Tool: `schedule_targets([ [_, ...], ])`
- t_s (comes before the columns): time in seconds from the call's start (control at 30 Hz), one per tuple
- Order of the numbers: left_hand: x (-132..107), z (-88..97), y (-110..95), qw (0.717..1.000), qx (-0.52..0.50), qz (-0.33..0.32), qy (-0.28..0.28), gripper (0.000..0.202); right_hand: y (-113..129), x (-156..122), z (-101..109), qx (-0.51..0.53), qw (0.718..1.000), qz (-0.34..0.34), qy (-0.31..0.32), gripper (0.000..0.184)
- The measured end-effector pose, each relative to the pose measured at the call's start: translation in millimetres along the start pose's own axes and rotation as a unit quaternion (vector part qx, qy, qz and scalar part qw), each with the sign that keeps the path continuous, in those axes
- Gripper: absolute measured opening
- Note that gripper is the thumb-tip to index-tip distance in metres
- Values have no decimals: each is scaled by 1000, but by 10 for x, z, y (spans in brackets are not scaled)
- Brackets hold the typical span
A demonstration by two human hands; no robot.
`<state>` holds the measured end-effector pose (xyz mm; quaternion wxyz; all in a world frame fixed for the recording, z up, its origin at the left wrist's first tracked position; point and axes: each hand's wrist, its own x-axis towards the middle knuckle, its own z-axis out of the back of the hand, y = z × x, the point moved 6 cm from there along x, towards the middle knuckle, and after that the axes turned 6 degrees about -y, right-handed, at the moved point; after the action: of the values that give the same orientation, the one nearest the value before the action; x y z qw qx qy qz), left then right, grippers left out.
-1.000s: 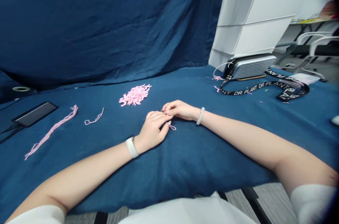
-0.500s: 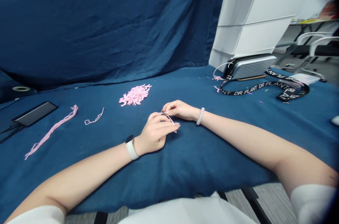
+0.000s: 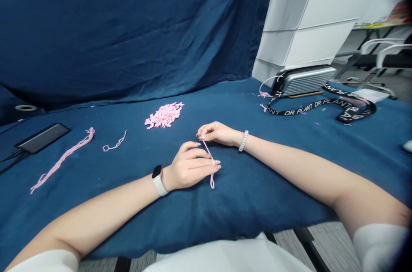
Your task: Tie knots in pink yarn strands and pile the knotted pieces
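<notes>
A thin pink cord (image 3: 212, 181) with a loop at its lower end runs between my two hands. My right hand (image 3: 219, 133), with a coiled band at its wrist, pinches the cord's upper end between thumb and fingertips. Lower down, my left hand (image 3: 189, 167), wearing a pale-strapped watch, grips the cord between two outstretched fingers. Its other fingers are spread away from the cord. Beyond my hands lies a heap of small pink knotted pieces (image 3: 164, 115).
Left on the blue cloth (image 3: 128, 216) are a short looped cord (image 3: 115, 142), a bundle of pink cords (image 3: 64, 158) and a dark cabled device (image 3: 43, 138). Rightward lie a black lettered lanyard (image 3: 302, 110), a silver ribbed case (image 3: 305, 81) and pink scraps (image 3: 264, 94).
My left thumb and forefinger have come away from my right fingertips and opened. The cord now stretches straight between the hands, its loop hanging below my left fingers.
</notes>
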<state>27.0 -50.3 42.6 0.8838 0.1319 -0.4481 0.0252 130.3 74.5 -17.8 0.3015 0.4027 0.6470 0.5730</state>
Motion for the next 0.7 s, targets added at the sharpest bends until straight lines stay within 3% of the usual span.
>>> schedule_targets([
  [0.23,-20,2,-36,1000,-11,-22,-2,16,10,-5,-3,-13,1000,7,4,11],
  [0.43,34,26,-92,998,-14,-50,30,13,11,-6,-1,-20,1000,17,8,11],
  [0.7,43,28,-87,999,-2,-40,29,10,-39,28,22,-7,1000,19,10,12],
])
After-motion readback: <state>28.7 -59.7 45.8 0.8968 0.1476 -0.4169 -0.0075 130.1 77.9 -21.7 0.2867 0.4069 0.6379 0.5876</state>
